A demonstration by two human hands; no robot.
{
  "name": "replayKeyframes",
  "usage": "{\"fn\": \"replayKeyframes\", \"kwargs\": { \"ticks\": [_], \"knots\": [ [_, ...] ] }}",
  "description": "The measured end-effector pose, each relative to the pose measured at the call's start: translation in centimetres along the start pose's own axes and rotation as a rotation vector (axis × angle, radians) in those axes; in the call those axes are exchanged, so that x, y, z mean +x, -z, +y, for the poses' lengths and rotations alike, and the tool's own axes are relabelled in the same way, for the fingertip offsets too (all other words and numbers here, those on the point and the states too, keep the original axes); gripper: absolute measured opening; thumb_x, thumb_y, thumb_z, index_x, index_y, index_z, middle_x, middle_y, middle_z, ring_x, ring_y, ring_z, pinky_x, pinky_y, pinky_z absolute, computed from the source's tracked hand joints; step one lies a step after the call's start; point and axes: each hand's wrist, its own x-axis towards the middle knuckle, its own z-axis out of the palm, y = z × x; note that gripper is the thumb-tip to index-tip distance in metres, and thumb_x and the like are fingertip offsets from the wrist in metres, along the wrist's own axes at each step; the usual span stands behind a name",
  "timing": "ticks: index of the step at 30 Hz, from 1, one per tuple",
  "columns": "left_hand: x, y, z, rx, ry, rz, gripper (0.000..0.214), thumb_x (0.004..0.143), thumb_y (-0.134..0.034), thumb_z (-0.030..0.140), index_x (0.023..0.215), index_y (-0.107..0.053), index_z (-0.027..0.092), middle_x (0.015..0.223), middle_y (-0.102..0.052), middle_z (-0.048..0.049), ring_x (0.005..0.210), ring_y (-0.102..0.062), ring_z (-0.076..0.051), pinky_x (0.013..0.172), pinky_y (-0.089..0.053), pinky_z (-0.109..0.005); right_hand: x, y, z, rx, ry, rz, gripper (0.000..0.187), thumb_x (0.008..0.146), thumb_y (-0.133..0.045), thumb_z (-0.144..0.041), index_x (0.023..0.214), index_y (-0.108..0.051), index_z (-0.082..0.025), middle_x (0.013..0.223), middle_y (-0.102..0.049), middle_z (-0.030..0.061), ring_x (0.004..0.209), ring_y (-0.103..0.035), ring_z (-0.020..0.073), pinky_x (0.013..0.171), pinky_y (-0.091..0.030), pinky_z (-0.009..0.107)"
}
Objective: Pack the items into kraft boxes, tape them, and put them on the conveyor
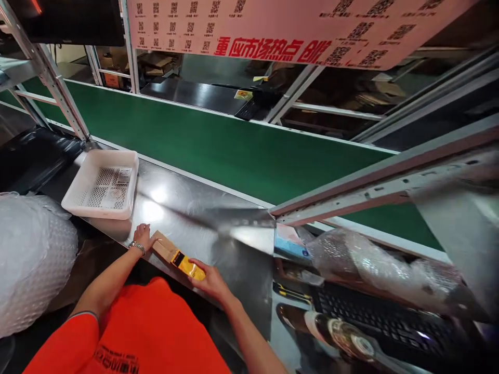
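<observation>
A narrow brown cardboard box [165,245] lies at the front edge of the metal table, slanting toward the lower right. At its right end is a shiny yellow packet [187,265] with a dark label; whether it lies on the box or inside its end, I cannot tell. My right hand [206,280] grips the packet's far end, thumb on one side and fingers on the other. At the box's left end is my left hand [144,238], wearing a metal bracelet, its fingers curled against the end. The fingertips are partly hidden.
A white plastic basket [132,200] stands at the table's left. Behind runs a green conveyor belt [202,150]. Bubble wrap [31,265] bulges at the left. A metal frame post [351,187], keyboard [374,317] and tape rolls [339,330] are on the right.
</observation>
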Motion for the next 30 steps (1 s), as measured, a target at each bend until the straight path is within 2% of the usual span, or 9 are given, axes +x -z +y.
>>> {"fn": "replayKeyframes", "kwargs": {
  "ticks": [3,5,9,13,17,20,23,27,30],
  "knots": [
    [-0.5,-2.1,1.0,0.048,-0.458,-0.078,0.107,0.085,-0.09,0.05,0.177,-0.043,0.018,0.187,-0.037,-0.0252,0.176,-0.027,-0.047,0.142,-0.026,-0.065,0.5,-0.3,0.2,0.016,0.027,-0.004,0.068,0.075,-0.077,-0.042,0.14,-0.084,-0.02,0.121,-0.09,0.0079,0.102,-0.083,0.0313,0.097,-0.065,0.042],
    [-0.6,-3.2,2.3,0.088,-0.681,-0.231,0.118,0.08,-0.094,0.048,0.179,-0.037,0.021,0.187,-0.037,-0.025,0.177,-0.022,-0.05,0.142,-0.02,-0.071,0.6,-0.4,0.3,0.025,0.037,-0.007,0.069,0.075,-0.078,-0.045,0.139,-0.084,-0.019,0.122,-0.089,0.0093,0.104,-0.083,0.0324,0.1,-0.065,0.045],
    [0.0,-3.2,5.1,0.079,-0.727,-0.302,0.113,0.076,-0.09,0.022,0.177,-0.039,0.023,0.168,-0.06,-0.0231,0.162,-0.048,-0.049,0.14,-0.022,-0.073,-0.3,0.8,-0.4,0.011,0.038,0.014,0.067,0.076,-0.079,-0.046,0.137,-0.085,-0.019,0.126,-0.088,0.0122,0.109,-0.083,0.035,0.102,-0.065,0.048],
    [0.6,-2.0,4.9,-0.235,-0.809,-0.294,0.131,0.063,-0.094,0.023,0.179,-0.031,0.022,0.157,-0.059,-0.0208,0.142,-0.062,-0.045,0.127,-0.048,-0.064,-1.3,3.1,-3.2,0.009,0.094,0.033,0.065,0.077,-0.081,-0.042,0.138,-0.084,-0.021,0.133,-0.087,0.0125,0.113,-0.083,0.0341,0.105,-0.065,0.046],
    [1.1,-1.7,2.7,-0.497,-0.819,-0.314,0.125,0.057,-0.093,0.024,0.171,-0.04,0.022,0.146,-0.058,-0.015,0.125,-0.067,-0.035,0.108,-0.061,-0.051,0.1,3.2,-7.7,-0.003,0.104,-0.025,0.07,0.077,-0.083,-0.04,0.144,-0.081,-0.021,0.129,-0.086,0.0106,0.103,-0.08,0.0292,0.096,-0.065,0.04],
    [1.7,-0.7,0.7,-0.548,-0.76,-0.278,0.095,0.059,-0.096,0.028,0.148,-0.06,0.022,0.137,-0.064,-0.0108,0.125,-0.067,-0.033,0.113,-0.059,-0.05,2.1,3.0,-11.2,0.02,0.071,-0.084,0.073,0.079,-0.081,-0.043,0.148,-0.078,-0.019,0.116,-0.086,0.0087,0.088,-0.076,0.0239,0.08,-0.063,0.034],
    [2.0,1.2,-2.3,-0.51,-0.726,-0.268,0.081,0.066,-0.099,0.037,0.139,-0.067,0.023,0.138,-0.069,-0.0099,0.13,-0.067,-0.032,0.121,-0.055,-0.048,3.3,4.3,-14.0,-0.07,0.08,-0.186,0.072,0.081,-0.082,-0.045,0.149,-0.079,-0.022,0.107,-0.084,0.0047,0.08,-0.071,0.0208,0.074,-0.058,0.03],
    [1.8,3.1,-7.9,-0.396,-0.579,-0.233,0.087,0.066,-0.097,0.026,0.147,-0.065,0.024,0.154,-0.067,-0.0125,0.147,-0.062,-0.033,0.129,-0.051,-0.045,4.6,5.5,-15.4,-0.205,0.114,-0.227,0.065,0.079,-0.083,-0.04,0.142,-0.083,-0.025,0.107,-0.086,0.0026,0.082,-0.072,0.0213,0.075,-0.055,0.029],
    [1.6,3.4,-11.9,-0.31,-0.459,-0.175,0.09,0.064,-0.097,0.019,0.148,-0.065,0.021,0.161,-0.064,-0.0145,0.158,-0.056,-0.036,0.133,-0.047,-0.044,6.9,3.0,-15.2,-0.27,0.145,-0.259,0.064,0.081,-0.08,-0.039,0.144,-0.082,-0.027,0.11,-0.087,0.003,0.085,-0.074,0.0224,0.078,-0.055,0.03]
  ]
}}
